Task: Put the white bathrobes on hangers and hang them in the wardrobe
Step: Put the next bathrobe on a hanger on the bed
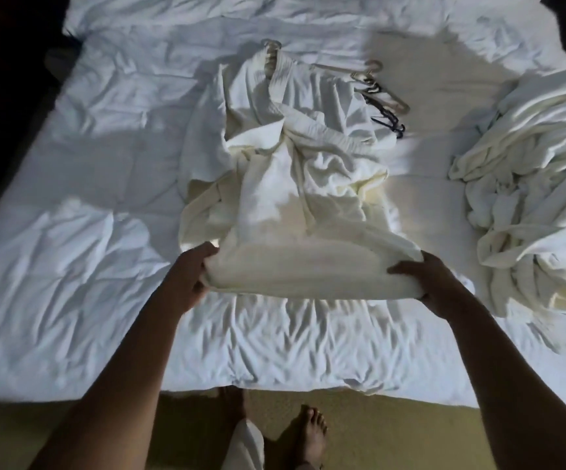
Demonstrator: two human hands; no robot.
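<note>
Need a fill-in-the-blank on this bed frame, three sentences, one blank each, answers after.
1. Both hands, left hand and right hand, hold the near edge of the ____ in the middle of the bed.
2. The loose hangers lie on the bed to the ____ of that garment's top.
3. The pile of other robes sits at the ____ edge of the bed.

Missing words: bathrobe; right; right
</note>
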